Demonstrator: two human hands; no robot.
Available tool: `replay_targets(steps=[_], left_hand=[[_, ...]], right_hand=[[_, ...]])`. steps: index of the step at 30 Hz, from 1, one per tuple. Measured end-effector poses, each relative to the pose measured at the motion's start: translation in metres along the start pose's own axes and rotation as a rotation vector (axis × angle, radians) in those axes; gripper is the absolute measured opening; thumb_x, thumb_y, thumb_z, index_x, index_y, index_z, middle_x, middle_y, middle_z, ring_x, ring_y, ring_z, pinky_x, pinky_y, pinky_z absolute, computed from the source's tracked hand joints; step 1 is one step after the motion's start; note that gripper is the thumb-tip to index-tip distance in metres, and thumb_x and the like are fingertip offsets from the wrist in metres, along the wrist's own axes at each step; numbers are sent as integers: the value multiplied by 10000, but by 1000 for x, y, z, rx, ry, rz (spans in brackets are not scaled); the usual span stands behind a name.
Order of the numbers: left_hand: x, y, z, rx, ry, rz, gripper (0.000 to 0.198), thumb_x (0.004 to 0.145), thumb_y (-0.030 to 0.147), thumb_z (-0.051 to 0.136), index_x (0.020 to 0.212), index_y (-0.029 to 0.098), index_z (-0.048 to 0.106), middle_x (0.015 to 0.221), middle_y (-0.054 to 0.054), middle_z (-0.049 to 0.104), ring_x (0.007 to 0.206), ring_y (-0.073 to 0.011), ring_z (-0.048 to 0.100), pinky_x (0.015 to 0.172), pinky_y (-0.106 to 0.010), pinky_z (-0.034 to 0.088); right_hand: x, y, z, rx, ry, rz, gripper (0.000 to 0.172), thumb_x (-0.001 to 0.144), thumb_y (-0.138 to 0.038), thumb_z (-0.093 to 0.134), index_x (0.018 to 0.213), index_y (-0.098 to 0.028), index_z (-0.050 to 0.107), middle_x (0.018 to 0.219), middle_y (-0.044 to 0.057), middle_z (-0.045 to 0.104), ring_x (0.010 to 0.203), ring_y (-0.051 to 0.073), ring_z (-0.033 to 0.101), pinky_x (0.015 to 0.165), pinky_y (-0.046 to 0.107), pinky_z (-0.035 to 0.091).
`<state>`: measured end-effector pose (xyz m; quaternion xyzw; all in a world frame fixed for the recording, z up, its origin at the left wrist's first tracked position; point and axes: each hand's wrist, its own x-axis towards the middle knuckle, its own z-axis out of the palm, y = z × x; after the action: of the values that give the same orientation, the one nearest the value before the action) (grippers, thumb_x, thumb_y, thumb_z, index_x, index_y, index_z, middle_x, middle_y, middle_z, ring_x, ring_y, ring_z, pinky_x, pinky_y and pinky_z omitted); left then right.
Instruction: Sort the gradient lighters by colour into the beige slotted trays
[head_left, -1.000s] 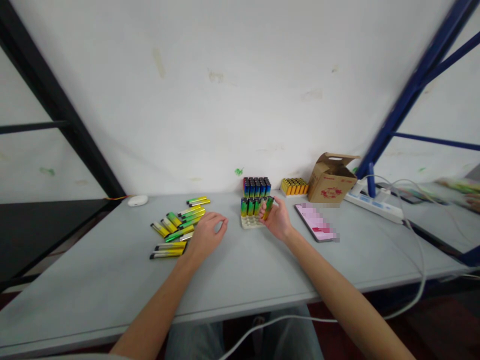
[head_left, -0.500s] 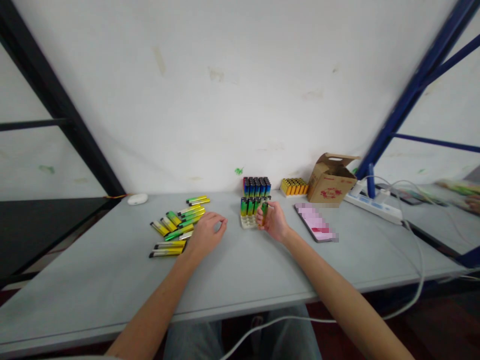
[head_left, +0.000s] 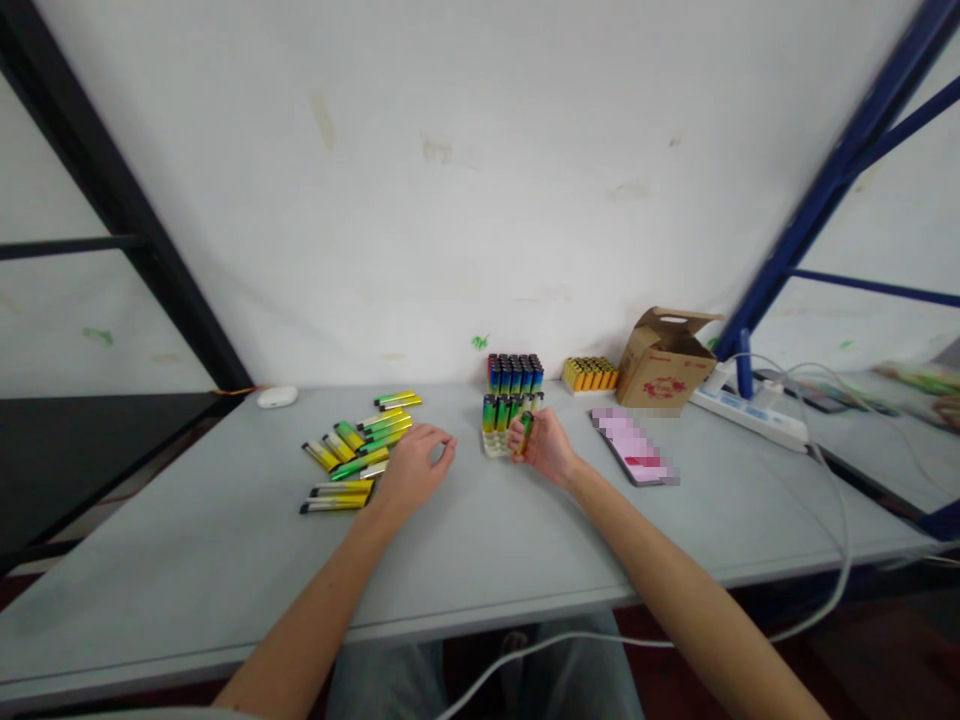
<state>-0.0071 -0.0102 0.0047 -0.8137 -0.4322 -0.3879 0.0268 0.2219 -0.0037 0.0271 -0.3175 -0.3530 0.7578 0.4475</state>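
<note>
Right hand (head_left: 546, 447) pinching a green-yellow lighter (head_left: 526, 432) upright, right against the pale tray (head_left: 493, 448) of standing lighters! Left hand (head_left: 416, 468) lies loosely curled, holding nothing, on the counter (head_left: 187, 560), just beside the loose lighters (head_left: 352, 450).

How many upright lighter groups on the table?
3: a dark blue block at the back, an orange-yellow block to its right, and a green-yellow group in a white tray in front, beside the right hand. Others could be hidden.
</note>
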Motion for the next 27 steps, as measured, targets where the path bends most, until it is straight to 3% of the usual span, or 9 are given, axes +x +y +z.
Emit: replay_targets(steps=[9,17,27], left_hand=[[1,0,0,14,-5,8,222,896,255,491,750,191,646,789,-65,690,805,-226,611,814,-394,487],[2,2,-2,2,-11,-26,231,884,271,491,739,198,654,780,-62,696,792,-219,614,818,-389,489],[2,0,-1,0,-15,-25,241,879,276,485,732,200,659,761,-61,694,776,-216,616,801,-376,490]], right_hand=[[-1,-2,2,-3,19,15,300,862,-396,272,656,-210,387,569,-21,349,484,121,309,427,206,261],[-1,-1,2,-44,50,-61,395,850,-576,354,727,-211,439,556,-56,337,441,92,277,385,177,170],[2,11,4,-89,-7,17,393,830,-557,377,685,-202,461,531,-45,395,426,92,338,359,181,203]])
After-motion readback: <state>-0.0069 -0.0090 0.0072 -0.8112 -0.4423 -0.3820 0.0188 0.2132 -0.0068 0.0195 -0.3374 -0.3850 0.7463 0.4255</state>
